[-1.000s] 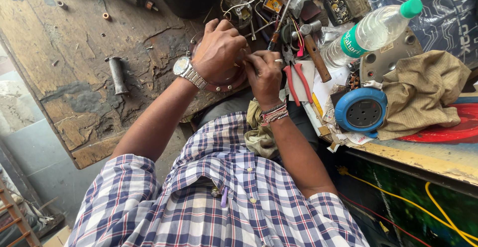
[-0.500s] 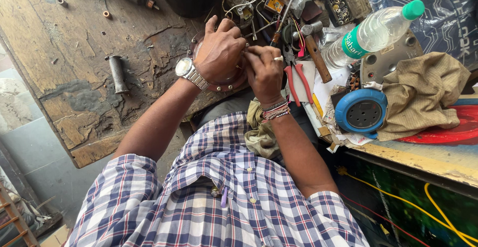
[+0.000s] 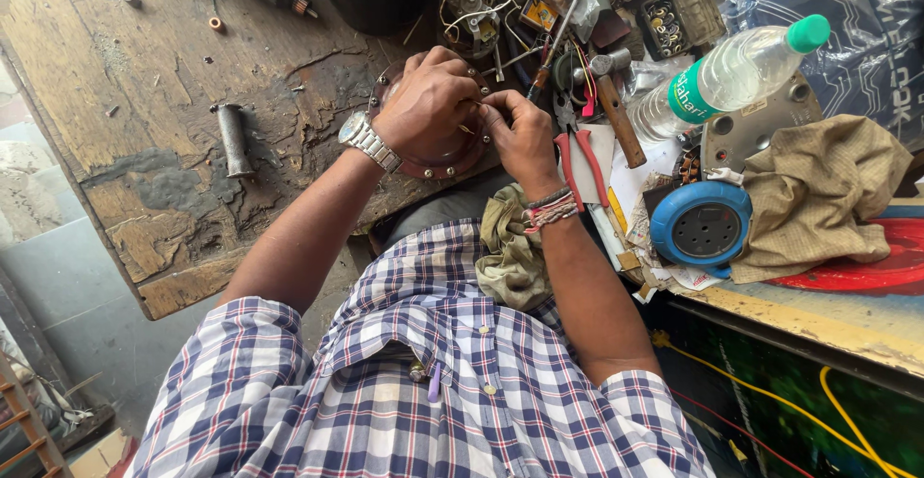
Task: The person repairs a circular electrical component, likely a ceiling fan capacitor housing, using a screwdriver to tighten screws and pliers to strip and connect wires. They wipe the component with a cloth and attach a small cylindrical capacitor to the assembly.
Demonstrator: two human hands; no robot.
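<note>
The left hand (image 3: 426, 103) clamps a round reddish-brown metal disc (image 3: 438, 155) studded with rivets; the right hand (image 3: 520, 131) pinches something small at its rim. It looks rigid, weighty, best gripped by its edge.

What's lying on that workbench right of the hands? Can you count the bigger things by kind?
Bottles: 1, clear with green cap
Hammers: 1, wooden handle
Pliers: 1, red handles
Blue round reels: 1
Tan cloths: 1
Total: 5
Both hands, left and right, rest on a round reddish disc.
</note>
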